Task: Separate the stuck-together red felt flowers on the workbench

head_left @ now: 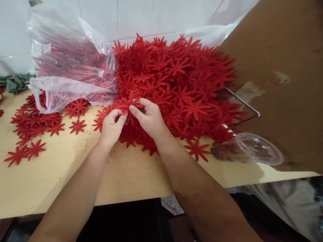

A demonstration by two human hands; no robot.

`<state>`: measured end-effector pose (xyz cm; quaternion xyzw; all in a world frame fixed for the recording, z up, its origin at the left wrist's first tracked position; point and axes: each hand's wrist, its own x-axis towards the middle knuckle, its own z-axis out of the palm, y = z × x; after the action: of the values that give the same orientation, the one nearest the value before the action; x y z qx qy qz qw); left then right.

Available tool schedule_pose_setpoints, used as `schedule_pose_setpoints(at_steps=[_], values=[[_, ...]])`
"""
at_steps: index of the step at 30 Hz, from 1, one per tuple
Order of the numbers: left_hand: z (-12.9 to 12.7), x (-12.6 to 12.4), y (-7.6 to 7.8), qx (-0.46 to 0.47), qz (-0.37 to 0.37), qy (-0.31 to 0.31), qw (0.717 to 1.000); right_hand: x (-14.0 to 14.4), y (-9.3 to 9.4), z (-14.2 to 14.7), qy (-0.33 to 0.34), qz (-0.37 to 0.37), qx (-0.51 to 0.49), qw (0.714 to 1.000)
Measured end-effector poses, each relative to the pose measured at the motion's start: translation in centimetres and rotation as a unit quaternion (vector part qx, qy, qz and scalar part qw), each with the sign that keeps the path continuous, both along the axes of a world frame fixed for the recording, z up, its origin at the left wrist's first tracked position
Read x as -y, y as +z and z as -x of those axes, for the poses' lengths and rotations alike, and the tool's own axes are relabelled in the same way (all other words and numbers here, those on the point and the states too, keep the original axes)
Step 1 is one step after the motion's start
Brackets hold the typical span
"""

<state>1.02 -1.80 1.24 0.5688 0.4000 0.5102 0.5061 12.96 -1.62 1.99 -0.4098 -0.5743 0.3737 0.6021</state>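
Between my two hands is a red flower-shaped cutout with narrow petals, held just in front of a big heap of the same red cutouts. My left hand pinches its near left petals between thumb and fingers. On the other side, my right hand grips it with the thumb on top and the fingers curled behind. Parts of the fingertips are hidden by the petals and by the hands themselves. Several loose cutouts lie flat on the table to the left of my hands.
A clear plastic bag full of red pieces stands at the back left. Green leaves lie at the far left. On the right, a clear plastic cup lies tipped beside a large brown board. The pale yellow table ends below my forearms.
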Motion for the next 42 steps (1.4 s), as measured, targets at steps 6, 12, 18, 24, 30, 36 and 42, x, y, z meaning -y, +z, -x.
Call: schedule_pose_setpoints(at_steps=[6,12,18,24,30,36,42], values=[[-0.1,0.1,0.1,-0.014,0.002,0.031,0.999,-0.4,0.2,-1.3,-0.098,0.011,-0.011,0.995],[-0.1,0.0,0.3,-0.026,0.001,0.065,0.998,-0.5,0.4,-1.5,-0.119,0.012,0.011,0.993],[-0.2,-0.1,0.0,-0.031,-0.008,0.076,0.997,0.0,0.5,-0.7,-0.103,0.035,-0.006,0.994],[-0.4,-0.1,0.1,-0.025,-0.005,0.071,0.997,-0.5,0.0,-0.9,-0.111,-0.004,0.000,0.994],[-0.3,0.2,0.2,-0.039,-0.001,0.057,0.998,-0.1,0.5,-0.9,-0.102,0.012,0.018,0.995],[-0.1,0.0,0.1,-0.044,-0.014,0.073,0.996,-0.1,0.5,-1.0,-0.115,0.030,0.018,0.993],[0.1,-0.2,0.0,-0.053,-0.024,0.089,0.994,-0.6,0.0,-1.1,-0.137,0.020,-0.012,0.990]])
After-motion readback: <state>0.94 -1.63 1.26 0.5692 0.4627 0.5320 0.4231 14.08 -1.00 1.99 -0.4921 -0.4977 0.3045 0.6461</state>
